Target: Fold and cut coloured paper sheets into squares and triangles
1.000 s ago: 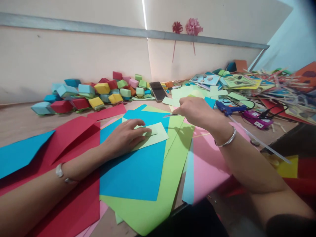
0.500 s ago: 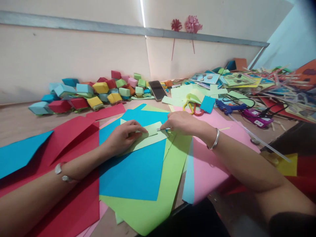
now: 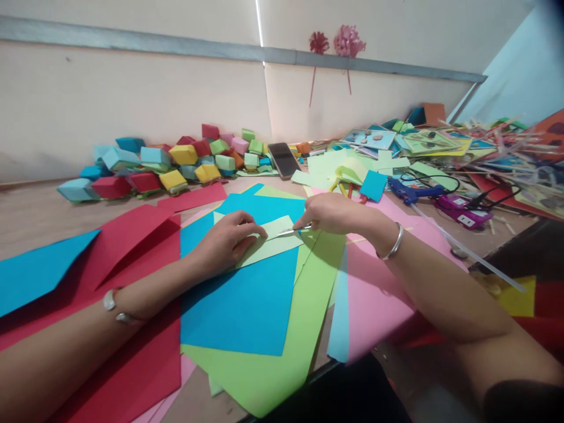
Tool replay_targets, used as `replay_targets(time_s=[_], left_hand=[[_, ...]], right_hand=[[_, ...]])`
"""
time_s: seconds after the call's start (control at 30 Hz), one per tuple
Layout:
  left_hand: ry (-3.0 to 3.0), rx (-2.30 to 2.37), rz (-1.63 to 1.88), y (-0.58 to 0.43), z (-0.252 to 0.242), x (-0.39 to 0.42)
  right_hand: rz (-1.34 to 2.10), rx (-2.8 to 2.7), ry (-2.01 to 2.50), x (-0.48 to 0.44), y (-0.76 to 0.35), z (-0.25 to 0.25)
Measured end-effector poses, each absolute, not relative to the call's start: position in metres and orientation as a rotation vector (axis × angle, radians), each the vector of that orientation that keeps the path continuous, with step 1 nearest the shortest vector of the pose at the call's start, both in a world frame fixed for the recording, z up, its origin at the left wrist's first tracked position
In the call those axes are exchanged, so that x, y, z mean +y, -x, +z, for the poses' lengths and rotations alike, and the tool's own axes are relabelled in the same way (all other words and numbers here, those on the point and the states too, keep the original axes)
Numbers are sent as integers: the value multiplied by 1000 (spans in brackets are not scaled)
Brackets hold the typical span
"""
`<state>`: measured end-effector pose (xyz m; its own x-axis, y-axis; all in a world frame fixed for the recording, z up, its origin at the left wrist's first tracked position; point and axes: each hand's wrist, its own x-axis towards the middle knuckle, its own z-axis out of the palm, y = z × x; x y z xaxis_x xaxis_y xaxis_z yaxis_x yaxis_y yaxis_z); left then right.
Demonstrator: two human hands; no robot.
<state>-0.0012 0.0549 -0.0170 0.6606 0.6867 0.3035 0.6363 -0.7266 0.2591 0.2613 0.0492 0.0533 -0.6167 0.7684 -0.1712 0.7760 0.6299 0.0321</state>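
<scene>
My left hand [image 3: 231,242] presses down on a pale green paper strip [image 3: 268,245], its thumb and forefinger close together over the strip. In my right hand [image 3: 328,214] is a slim metal cutter [image 3: 288,232], gripped in closed fingers, its tip resting on the right part of the strip. The strip lies slantwise on a blue sheet [image 3: 242,317], which rests on a larger green sheet [image 3: 317,299].
Folded paper boxes [image 3: 154,158] pile up at the back left beside a phone [image 3: 283,160]. A blue glue gun [image 3: 412,191] and a purple power socket [image 3: 462,211] lie right. Red sheets [image 3: 136,235] spread left, pink sheets [image 3: 379,305] right.
The cutter in my right hand now lies flatter, with more of its blade showing against the strip. The whole view has shifted slightly.
</scene>
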Motion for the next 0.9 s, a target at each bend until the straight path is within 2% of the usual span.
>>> replay_targets(time_s=[0.57,0.9], left_hand=[[-2595,1105,599,2,-17,56],[-2745,1049,591,5,-22,60]], right_hand=[[26,2626,-1550,51,-258,50],[-180,2731,-1155,51,-253,43]])
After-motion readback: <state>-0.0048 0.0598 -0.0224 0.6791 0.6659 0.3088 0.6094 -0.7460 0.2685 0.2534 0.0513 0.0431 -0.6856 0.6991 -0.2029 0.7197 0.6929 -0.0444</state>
